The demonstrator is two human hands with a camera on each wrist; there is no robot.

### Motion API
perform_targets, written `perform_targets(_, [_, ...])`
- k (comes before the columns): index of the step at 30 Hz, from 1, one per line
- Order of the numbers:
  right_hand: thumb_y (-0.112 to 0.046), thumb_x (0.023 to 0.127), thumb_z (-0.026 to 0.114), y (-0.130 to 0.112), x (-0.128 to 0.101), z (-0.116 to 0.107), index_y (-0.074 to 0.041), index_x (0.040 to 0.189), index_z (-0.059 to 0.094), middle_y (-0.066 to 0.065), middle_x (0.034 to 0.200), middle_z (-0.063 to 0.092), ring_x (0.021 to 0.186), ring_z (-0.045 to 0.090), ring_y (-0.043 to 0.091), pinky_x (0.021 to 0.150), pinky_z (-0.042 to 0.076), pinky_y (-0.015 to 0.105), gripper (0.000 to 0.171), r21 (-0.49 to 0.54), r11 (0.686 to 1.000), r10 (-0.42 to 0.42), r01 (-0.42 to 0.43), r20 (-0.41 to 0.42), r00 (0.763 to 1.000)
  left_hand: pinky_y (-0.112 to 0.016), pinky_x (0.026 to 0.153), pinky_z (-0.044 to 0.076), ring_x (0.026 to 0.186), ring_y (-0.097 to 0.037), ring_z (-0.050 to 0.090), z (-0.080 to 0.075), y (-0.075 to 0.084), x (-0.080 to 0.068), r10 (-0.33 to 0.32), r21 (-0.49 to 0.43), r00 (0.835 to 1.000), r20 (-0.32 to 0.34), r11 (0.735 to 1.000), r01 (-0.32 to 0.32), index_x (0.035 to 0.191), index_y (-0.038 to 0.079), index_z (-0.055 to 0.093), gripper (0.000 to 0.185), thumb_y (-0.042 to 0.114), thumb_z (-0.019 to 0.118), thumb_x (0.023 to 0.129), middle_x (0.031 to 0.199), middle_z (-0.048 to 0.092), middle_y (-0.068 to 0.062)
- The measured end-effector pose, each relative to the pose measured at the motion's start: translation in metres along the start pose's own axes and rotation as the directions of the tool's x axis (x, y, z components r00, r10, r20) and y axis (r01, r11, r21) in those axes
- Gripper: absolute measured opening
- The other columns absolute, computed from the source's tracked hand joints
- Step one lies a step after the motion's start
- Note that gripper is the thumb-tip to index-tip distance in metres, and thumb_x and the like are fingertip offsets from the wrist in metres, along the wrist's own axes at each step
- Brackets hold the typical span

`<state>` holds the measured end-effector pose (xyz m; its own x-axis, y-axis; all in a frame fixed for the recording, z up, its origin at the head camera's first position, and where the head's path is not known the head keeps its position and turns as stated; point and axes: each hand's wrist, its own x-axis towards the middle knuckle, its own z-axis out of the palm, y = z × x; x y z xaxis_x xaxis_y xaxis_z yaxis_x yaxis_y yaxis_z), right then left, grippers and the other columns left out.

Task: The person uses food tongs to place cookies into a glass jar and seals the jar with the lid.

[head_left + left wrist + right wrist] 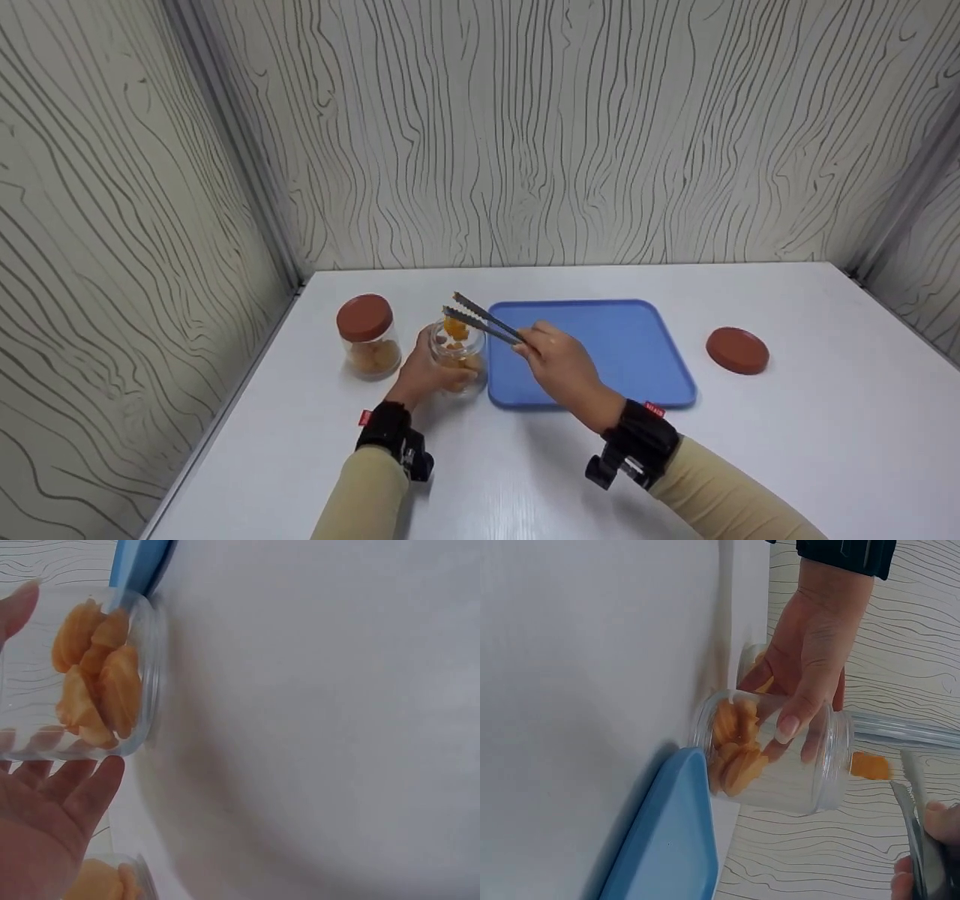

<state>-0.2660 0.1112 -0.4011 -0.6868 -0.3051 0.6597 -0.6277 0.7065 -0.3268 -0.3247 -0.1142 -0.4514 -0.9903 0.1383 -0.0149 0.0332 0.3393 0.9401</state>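
My left hand (420, 379) grips an open clear jar (457, 360) holding several orange pieces (97, 682); its fingers (791, 724) wrap the jar's side (780, 765). My right hand (559, 364) grips metal tongs (484, 321), whose tips pinch one orange piece (454, 327) just above the jar's mouth. That orange piece (870, 765) also shows beside the jar's rim in the right wrist view, where a tong blade (911, 840) is at the frame edge. A blue tray (600, 352) lies right beside the jar.
A second jar (367, 337) with a brown lid and orange pieces inside stands left of the open one. A loose brown lid (737, 350) lies on the white table (750, 450) right of the tray. Patterned walls close the back and sides.
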Motion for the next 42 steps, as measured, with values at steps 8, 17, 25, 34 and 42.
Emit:
perform_targets(8, [-0.007, 0.088, 0.069, 0.010, -0.010, -0.009, 0.006, 0.101, 0.070, 0.005, 0.081, 0.056, 0.064, 0.049, 0.016, 0.057, 0.044, 0.029, 0.018, 0.004, 0.999, 0.040, -0.040, -0.001, 0.999, -0.048, 0.105, 0.035, 0.122, -0.034, 0.047, 0.001, 0.000, -0.001, 0.060, 0.029, 0.998, -0.006, 0.998, -0.060, 0.143, 0.003, 0.031, 0.097, 0.017, 0.089, 0.067, 0.135, 0.046, -0.020])
perform_targets(17, [-0.008, 0.089, 0.068, 0.021, -0.020, -0.023, 0.007, 0.107, 0.067, 0.008, 0.087, 0.057, 0.066, 0.049, 0.016, 0.058, 0.043, 0.031, 0.024, -0.007, 0.996, 0.092, -0.092, -0.007, 0.996, -0.051, 0.109, 0.030, 0.128, -0.037, 0.043, -0.001, -0.001, -0.001, 0.036, 0.020, 0.999, 0.010, 0.999, -0.036, 0.150, 0.005, 0.021, 0.107, 0.016, 0.089, 0.068, 0.141, 0.043, -0.022])
perform_targets(25, [-0.009, 0.089, 0.069, 0.033, -0.027, -0.035, 0.004, 0.111, 0.067, 0.008, 0.089, 0.059, 0.069, 0.049, 0.015, 0.060, 0.044, 0.034, 0.026, 0.009, 0.988, 0.155, -0.155, -0.021, 0.988, -0.052, 0.110, 0.028, 0.129, -0.038, 0.042, -0.002, 0.002, -0.001, 0.022, 0.012, 0.999, 0.023, 1.000, -0.023, 0.148, 0.005, 0.026, 0.104, 0.017, 0.090, 0.067, 0.142, 0.042, -0.024])
perform_targets(34, [-0.011, 0.089, 0.070, 0.042, -0.035, -0.047, 0.002, 0.111, 0.068, 0.005, 0.093, 0.061, 0.070, 0.048, 0.013, 0.059, 0.043, 0.032, 0.026, -0.004, 0.982, 0.186, -0.186, -0.026, 0.982, -0.050, 0.111, 0.027, 0.130, -0.036, 0.040, 0.000, 0.003, -0.001, 0.036, -0.003, 0.999, 0.016, 0.999, -0.036, 0.147, 0.002, 0.024, 0.104, 0.016, 0.089, 0.067, 0.145, 0.038, -0.025])
perform_targets(42, [-0.010, 0.088, 0.071, 0.051, -0.044, -0.058, 0.003, 0.110, 0.068, 0.006, 0.092, 0.062, 0.070, 0.049, 0.013, 0.059, 0.044, 0.032, 0.026, -0.018, 0.984, 0.174, -0.175, -0.048, 0.984, -0.046, 0.110, 0.030, 0.128, -0.033, 0.043, 0.000, 0.002, 0.000, 0.031, -0.012, 1.000, 0.004, 0.999, -0.031, 0.144, -0.001, 0.025, 0.103, 0.012, 0.089, 0.065, 0.143, 0.040, -0.024])
